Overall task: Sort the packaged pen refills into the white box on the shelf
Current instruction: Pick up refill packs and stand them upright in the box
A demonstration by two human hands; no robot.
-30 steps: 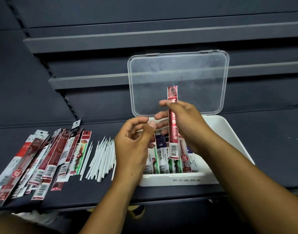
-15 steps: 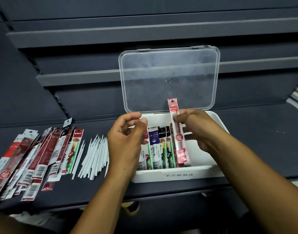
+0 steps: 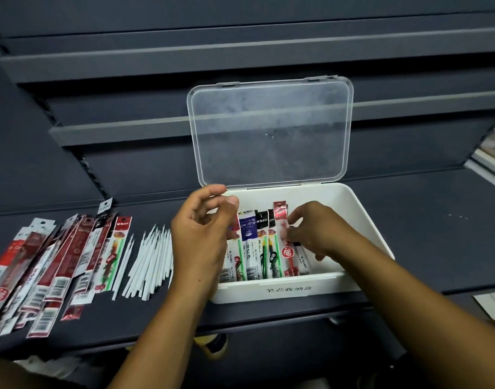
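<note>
The white box (image 3: 365,228) stands on the dark shelf with its clear lid (image 3: 268,130) propped upright. Several packaged refills lie side by side inside it. My right hand (image 3: 316,231) reaches into the box and pinches a red refill package (image 3: 280,211), which lies flat at the right end of the row. Over the box's left side my left hand (image 3: 201,242) hovers with loosely curled fingers and holds nothing. More packaged refills (image 3: 58,262), mostly red, lie fanned out on the shelf to the left.
A bunch of bare white refills (image 3: 148,259) lies between the package pile and the box. The dark shelf (image 3: 437,220) runs on to the right. Empty grey shelf rails rise behind. A shoe (image 3: 212,343) shows on the floor below.
My right hand has lowered the red package from upright above the box down into it, at the right end of the row. The left hand has stayed near the box's left side.
</note>
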